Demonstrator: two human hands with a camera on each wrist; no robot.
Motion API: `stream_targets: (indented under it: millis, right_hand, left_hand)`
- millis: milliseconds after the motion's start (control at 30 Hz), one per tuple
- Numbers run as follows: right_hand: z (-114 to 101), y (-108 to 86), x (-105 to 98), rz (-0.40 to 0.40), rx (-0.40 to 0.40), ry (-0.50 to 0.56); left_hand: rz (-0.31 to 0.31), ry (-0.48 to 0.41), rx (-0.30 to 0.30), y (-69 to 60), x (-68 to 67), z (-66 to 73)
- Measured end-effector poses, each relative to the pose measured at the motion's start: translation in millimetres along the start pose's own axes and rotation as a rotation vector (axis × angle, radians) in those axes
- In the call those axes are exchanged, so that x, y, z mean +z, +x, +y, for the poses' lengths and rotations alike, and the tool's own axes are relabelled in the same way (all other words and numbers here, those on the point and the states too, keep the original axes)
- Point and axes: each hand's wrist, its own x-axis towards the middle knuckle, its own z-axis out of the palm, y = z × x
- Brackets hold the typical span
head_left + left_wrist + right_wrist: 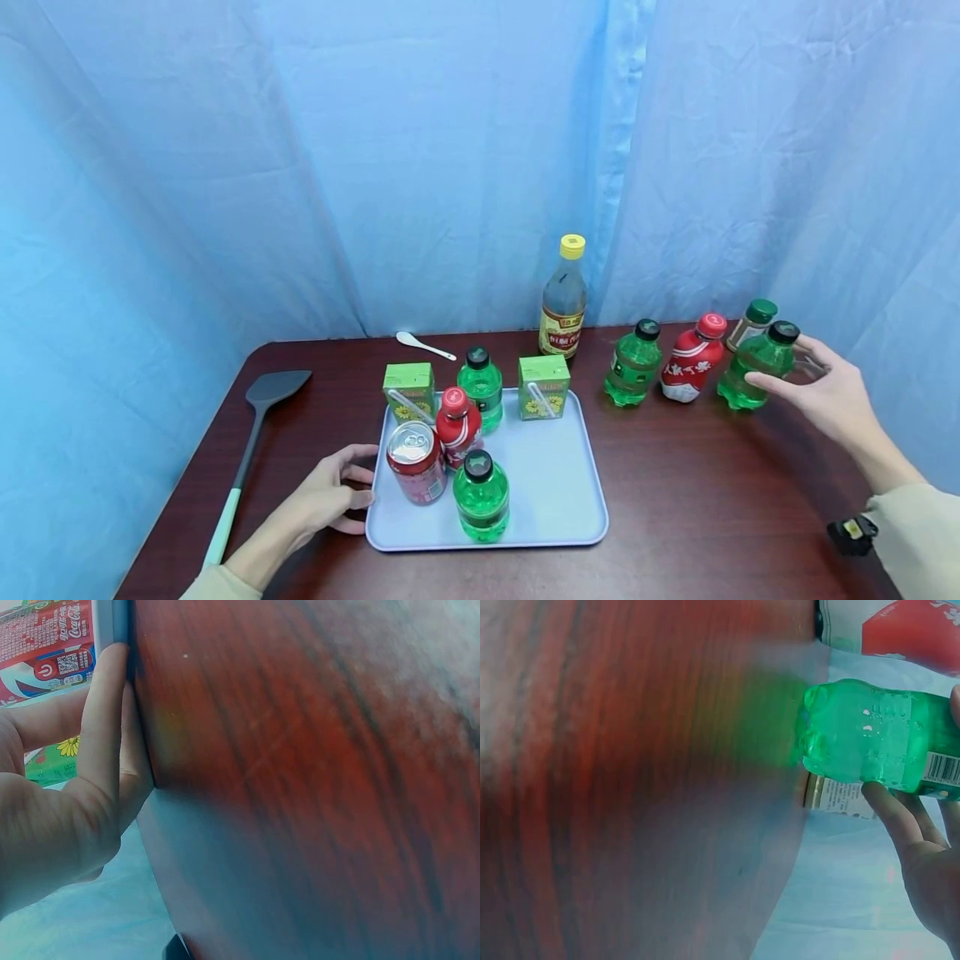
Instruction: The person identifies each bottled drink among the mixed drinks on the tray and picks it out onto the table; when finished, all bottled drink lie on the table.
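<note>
At the far right, my right hand has its thumb and fingers around a green bottle with a black cap; the right wrist view shows the fingers against that bottle. My left hand touches the left edge of a pale tray, its fingers along the rim, as the left wrist view also shows. On the tray stand a pink-red can, a red bottle, two green bottles and two green cartons.
Right of the tray stand another green bottle, a red bottle and a green-capped jar. Behind are a yellow-capped bottle and a white spoon. A spatula lies at the left. Blue curtains hang around the table.
</note>
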Motion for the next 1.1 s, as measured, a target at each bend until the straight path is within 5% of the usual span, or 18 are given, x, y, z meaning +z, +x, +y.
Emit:
stream_targets:
  millis: [400,1100]
  right_hand:
    - [6.4,4.6,-1.3,-0.069,-0.042,-0.044]
    - [7.4,-1.1,7.1,-0.038,-0.077,0.038]
  left_hand:
    - [0.012,0.01,-0.012,0.1,-0.3,4.5]
    - [-0.016,-0.009,-0.021,-1.3,-0.2,1.9]
